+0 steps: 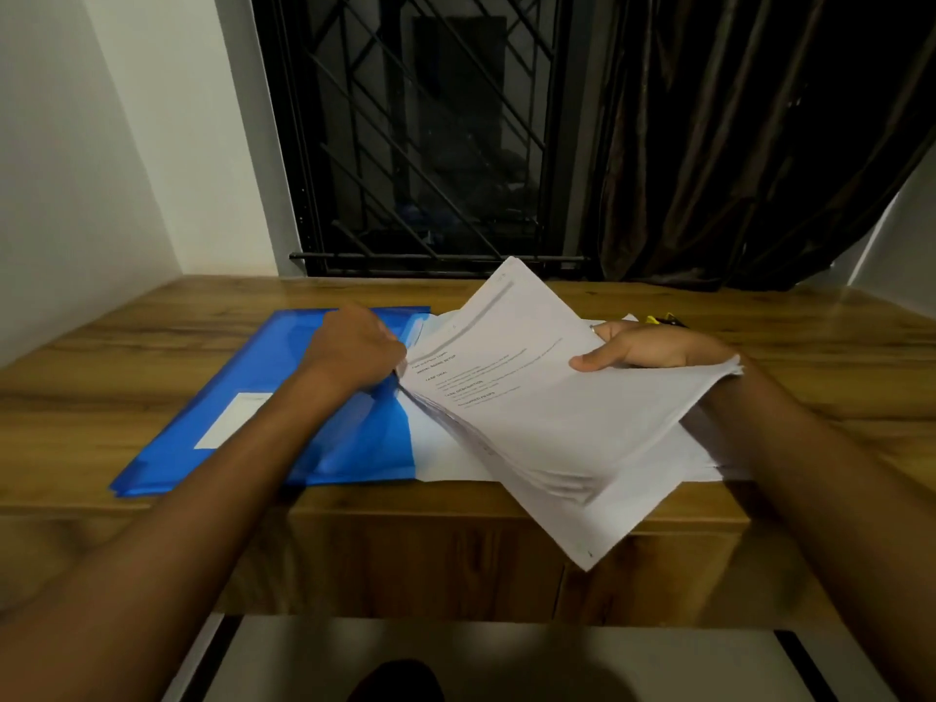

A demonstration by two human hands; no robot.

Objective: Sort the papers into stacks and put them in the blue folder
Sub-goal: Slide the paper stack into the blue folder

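Holding 1 stack (547, 428) beside 1 folder (283, 357)

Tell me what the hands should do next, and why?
Probably slide the paper stack left, into the blue folder: the right hand grips the stack with its corner at the folder's edge, where the left hand is.
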